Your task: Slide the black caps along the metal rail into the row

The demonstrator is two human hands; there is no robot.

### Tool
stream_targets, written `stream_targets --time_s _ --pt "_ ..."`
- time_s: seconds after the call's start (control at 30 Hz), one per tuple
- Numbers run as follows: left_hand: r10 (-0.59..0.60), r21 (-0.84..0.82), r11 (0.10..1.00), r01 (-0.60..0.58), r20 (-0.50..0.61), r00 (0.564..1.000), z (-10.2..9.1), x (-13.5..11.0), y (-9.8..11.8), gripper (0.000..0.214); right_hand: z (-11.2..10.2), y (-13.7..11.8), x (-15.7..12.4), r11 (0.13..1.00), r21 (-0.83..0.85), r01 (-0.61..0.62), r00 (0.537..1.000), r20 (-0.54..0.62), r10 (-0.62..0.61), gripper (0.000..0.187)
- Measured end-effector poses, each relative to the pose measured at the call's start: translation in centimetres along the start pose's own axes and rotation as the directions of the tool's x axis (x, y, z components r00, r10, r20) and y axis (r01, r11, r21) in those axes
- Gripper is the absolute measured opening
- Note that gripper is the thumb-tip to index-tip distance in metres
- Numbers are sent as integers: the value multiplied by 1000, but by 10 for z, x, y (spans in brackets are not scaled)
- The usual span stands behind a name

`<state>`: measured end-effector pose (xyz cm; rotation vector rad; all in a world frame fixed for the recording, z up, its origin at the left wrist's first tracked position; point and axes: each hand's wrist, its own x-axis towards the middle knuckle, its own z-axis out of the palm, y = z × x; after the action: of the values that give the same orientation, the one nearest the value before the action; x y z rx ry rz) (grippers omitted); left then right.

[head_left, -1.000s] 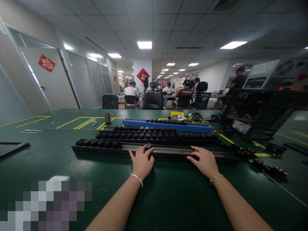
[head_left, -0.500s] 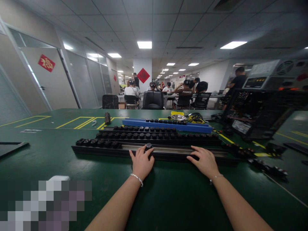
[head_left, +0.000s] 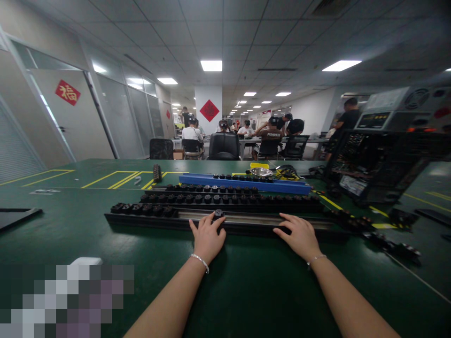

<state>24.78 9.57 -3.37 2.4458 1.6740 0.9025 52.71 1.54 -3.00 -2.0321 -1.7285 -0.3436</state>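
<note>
A long black rail (head_left: 148, 222) with a bare metal channel along its middle lies crosswise in front of me. Several small black socket-like modules (head_left: 134, 208) sit in a row at its left end. My left hand (head_left: 207, 238) rests at the rail with fingers spread, its fingertips beside a single black module (head_left: 219, 213) standing apart from that row. Whether the fingers press on this module I cannot tell. Farther right, my right hand (head_left: 300, 238) lies over the rail's near edge, fingers apart and holding nothing.
Behind lie more black rails with modules (head_left: 229, 199) and a blue rail (head_left: 197, 178). A metal bowl (head_left: 261, 172) is at the back. Loose black parts (head_left: 398, 249) and an open computer case (head_left: 369, 164) stand right. A black frame (head_left: 21, 218) lies left. People sit beyond.
Both hands and the rail stay practically where they were. The single module by my left fingers looks very slightly shifted. In the background, a standing person has moved left.
</note>
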Motion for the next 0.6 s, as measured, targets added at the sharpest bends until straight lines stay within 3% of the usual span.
stream_targets --time_s 0.6 --pt "11 3 1000 -11 45 999 -5 0 2 38 -1 0 0 1000 6 -9 1000 9 9 46"
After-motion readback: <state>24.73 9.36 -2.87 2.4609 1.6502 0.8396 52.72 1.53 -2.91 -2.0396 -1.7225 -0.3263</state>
